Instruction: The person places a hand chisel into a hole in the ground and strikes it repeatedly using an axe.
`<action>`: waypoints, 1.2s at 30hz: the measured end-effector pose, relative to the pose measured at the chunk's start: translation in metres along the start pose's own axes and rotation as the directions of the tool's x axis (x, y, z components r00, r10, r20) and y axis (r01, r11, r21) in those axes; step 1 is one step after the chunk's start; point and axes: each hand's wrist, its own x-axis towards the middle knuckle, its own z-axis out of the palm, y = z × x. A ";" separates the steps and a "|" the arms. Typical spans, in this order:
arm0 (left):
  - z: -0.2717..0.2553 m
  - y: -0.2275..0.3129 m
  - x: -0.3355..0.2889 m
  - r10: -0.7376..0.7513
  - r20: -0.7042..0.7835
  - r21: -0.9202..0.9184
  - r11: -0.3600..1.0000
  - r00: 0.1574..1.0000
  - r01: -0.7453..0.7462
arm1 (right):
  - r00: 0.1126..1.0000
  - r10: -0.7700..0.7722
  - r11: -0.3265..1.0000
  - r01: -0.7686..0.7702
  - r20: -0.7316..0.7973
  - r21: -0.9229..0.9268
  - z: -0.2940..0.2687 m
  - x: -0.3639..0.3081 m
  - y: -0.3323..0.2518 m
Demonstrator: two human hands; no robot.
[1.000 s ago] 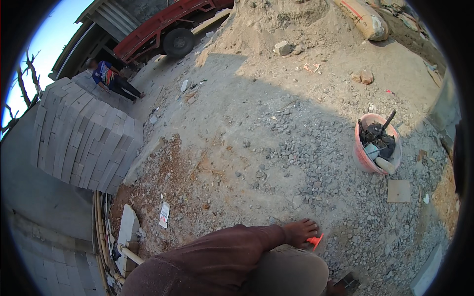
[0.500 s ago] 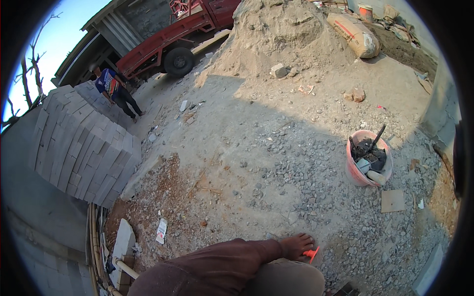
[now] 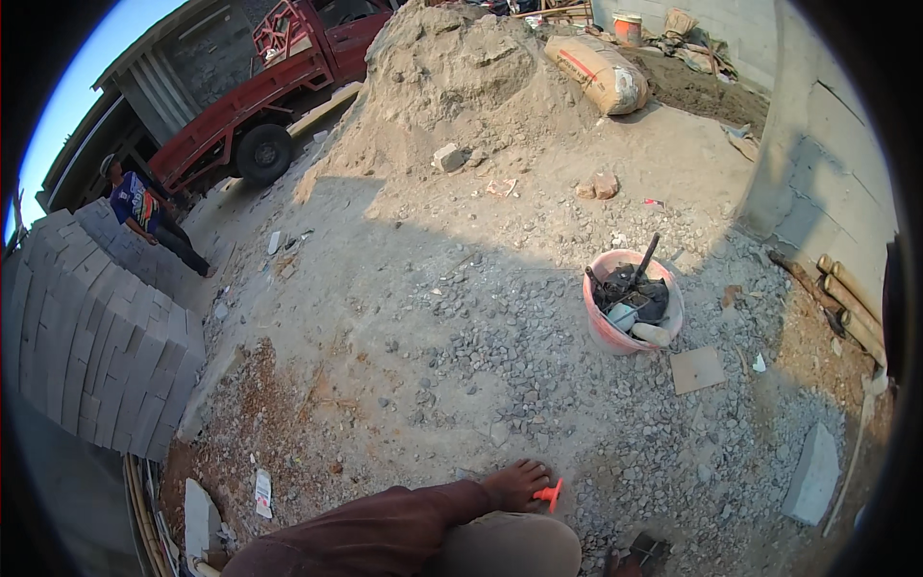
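My left hand (image 3: pixel 519 486) reaches from a dark brown sleeve (image 3: pixel 375 529) and hangs over my bent knee (image 3: pixel 514 548). Its fingers are curled round a small bright orange plastic piece (image 3: pixel 550 494) with a flared end, which sticks out to the right. What part of the piece lies inside the hand is hidden. By the lower edge is a dark object (image 3: pixel 649 550) with a skin-coloured bit beside it; whether that is a foot or something else I cannot make out. My right hand cannot be picked out.
A pinkish bucket (image 3: pixel 635 337) of dark tools stands on gravel, a flat square tile (image 3: pixel 697 370) beside it. Pale blocks (image 3: pixel 106 337) are stacked left, near a standing person (image 3: pixel 144 212). Behind are a red truck (image 3: pixel 240 115), a sand heap (image 3: pixel 452 87) and a full sack (image 3: pixel 601 77).
My view has turned right, so the scene sits farther left and more of the right wall shows. My left hand still has the orange piece over the knee.
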 end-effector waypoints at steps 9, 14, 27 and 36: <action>0.000 -0.001 -0.010 0.023 0.028 0.023 0.999 0.999 -0.023 | 0.932 -0.063 0.990 0.105 -0.357 0.098 -0.005 -0.038 -0.006; 0.004 0.007 0.008 0.078 -0.020 0.036 0.996 0.997 -0.077 | 0.951 0.195 0.902 -0.078 -0.240 0.425 -0.024 -0.056 0.000; 0.002 0.006 0.027 0.103 -0.078 0.059 0.993 0.992 -0.098 | 0.148 0.749 0.610 -0.533 -0.646 0.586 -0.228 -0.140 0.220; 0.008 -0.002 -0.007 0.013 0.065 0.019 1.000 0.998 -0.015 | 0.947 -0.141 0.987 0.112 0.289 0.113 -0.115 -0.114 -0.053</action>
